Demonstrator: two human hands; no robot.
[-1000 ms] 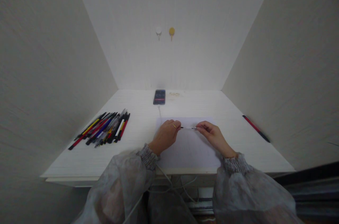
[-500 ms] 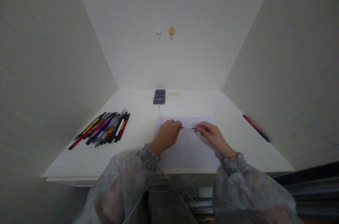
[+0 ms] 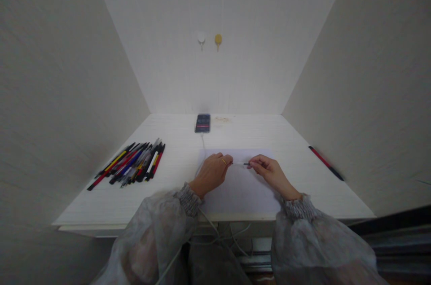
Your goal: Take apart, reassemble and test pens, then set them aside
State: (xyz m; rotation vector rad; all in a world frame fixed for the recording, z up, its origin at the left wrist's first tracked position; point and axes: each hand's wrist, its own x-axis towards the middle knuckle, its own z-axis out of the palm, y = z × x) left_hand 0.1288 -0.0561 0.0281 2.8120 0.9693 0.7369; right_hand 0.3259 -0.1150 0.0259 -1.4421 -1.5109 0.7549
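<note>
Both hands hold one thin pen [image 3: 241, 163] level above a white sheet of paper [image 3: 240, 188] near the desk's front edge. My left hand [image 3: 212, 172], with a ring on one finger, is closed around the pen's left end. My right hand [image 3: 271, 173] pinches the right end with its fingers together. Only a short pale stretch of the pen shows between the two hands.
A pile of several pens [image 3: 133, 163] in black, red, blue and yellow lies at the left. One red and black pen [image 3: 326, 163] rests alone at the right edge. A dark phone [image 3: 203, 123] with a cable lies at the back. Two round hooks [image 3: 209, 39] hang on the wall.
My left hand has crept slightly to the right along the pen, shortening the visible stretch between the hands. Nothing else on the desk has moved.
</note>
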